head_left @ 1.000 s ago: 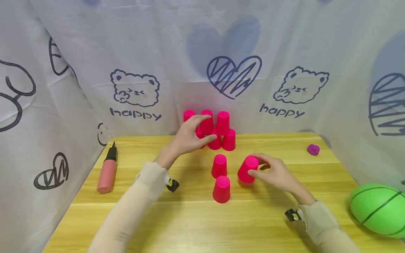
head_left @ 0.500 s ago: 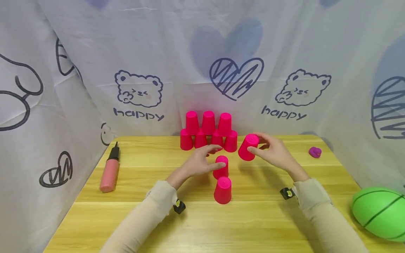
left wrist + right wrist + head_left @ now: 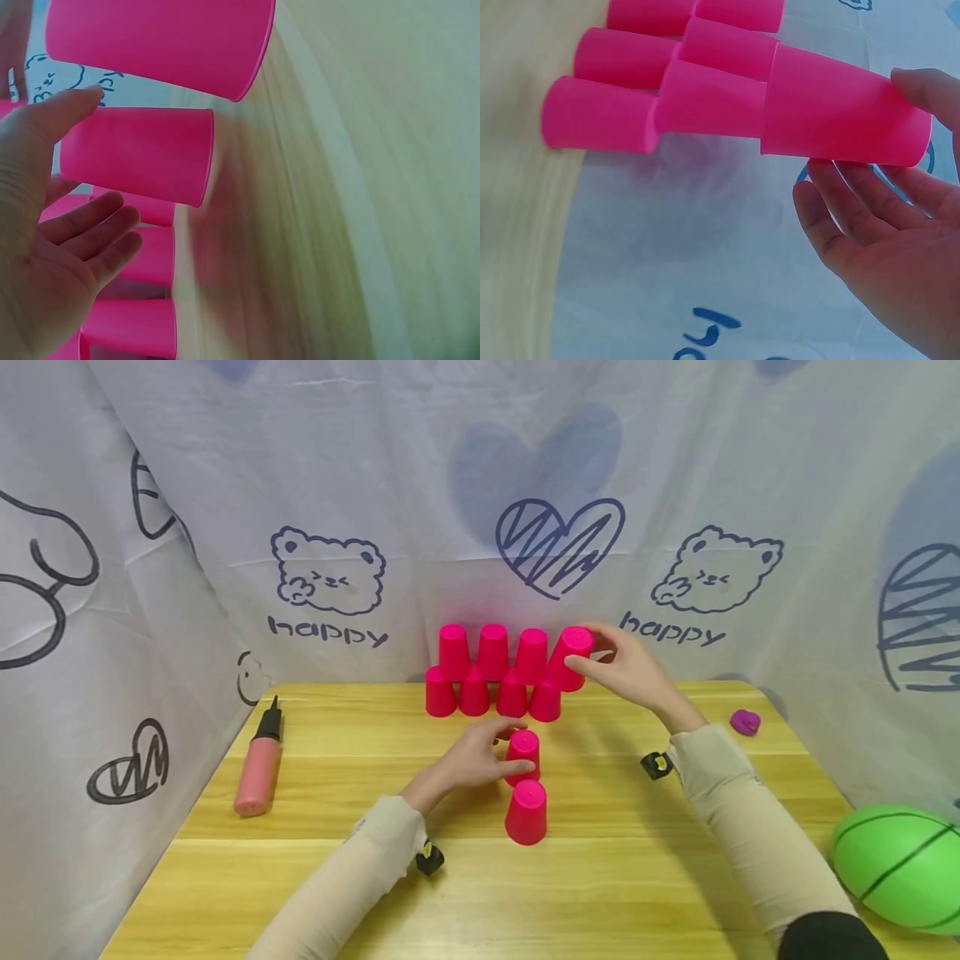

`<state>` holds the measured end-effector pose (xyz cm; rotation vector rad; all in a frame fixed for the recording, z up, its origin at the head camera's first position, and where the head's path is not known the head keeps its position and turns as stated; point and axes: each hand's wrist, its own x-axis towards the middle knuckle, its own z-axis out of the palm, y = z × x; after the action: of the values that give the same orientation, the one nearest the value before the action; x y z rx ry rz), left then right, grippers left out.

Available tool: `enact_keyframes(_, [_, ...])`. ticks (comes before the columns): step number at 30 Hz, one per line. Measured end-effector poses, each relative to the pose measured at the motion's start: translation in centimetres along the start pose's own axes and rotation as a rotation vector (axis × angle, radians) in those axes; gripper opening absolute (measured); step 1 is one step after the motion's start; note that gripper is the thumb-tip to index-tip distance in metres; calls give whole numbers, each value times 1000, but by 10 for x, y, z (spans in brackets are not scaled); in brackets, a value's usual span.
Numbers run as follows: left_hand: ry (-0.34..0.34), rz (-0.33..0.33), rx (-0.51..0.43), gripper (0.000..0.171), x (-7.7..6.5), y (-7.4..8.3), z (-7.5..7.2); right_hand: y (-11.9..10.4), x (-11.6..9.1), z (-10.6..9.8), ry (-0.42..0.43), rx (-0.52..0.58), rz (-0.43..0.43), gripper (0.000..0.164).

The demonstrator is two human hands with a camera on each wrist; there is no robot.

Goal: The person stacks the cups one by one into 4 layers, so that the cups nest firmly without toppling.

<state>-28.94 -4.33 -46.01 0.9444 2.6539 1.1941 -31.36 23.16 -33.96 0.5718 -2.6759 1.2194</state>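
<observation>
My right hand (image 3: pixel 628 667) pinches a pink plastic cup (image 3: pixel 568 657), upside down and slightly tilted. That cup overlaps the right end of the back cup stack, whose upper row (image 3: pixel 493 652) rests on a lower row (image 3: pixel 473 695). In the right wrist view its rim lies right by the nearest upper cup (image 3: pixel 714 97). Around an upturned cup (image 3: pixel 523 747) on the table, my left hand (image 3: pixel 471 758) spreads its thumb and fingers; the left wrist view shows the thumb (image 3: pixel 71 109) overlapping this cup. Closer to me stands another upturned cup (image 3: pixel 526 814).
On the wooden table (image 3: pixel 465 893), a pink hand pump (image 3: pixel 259 768) lies at the left and a small purple object (image 3: pixel 746 722) at the right. A green ball (image 3: pixel 896 868) sits at the right edge. A printed curtain (image 3: pixel 442 485) hangs behind the stack.
My right hand has lifted its cup from the table up to the upper row's right end. My left hand has come back from the stack to the nearer standing cup.
</observation>
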Motion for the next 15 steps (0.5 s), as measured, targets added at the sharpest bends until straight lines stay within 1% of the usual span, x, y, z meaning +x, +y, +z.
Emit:
enact_keyframes(2, [-9, 0, -10, 64, 1, -2, 2, -3, 8, 0, 11, 12, -11, 58])
enact_keyframes(7, [-17, 1, -39, 57, 1, -4, 7, -14, 27, 2, 19, 16, 22, 58])
enact_keyframes(15, [-9, 5, -41, 53, -1, -4, 6, -23, 54, 8, 32, 39, 16, 58])
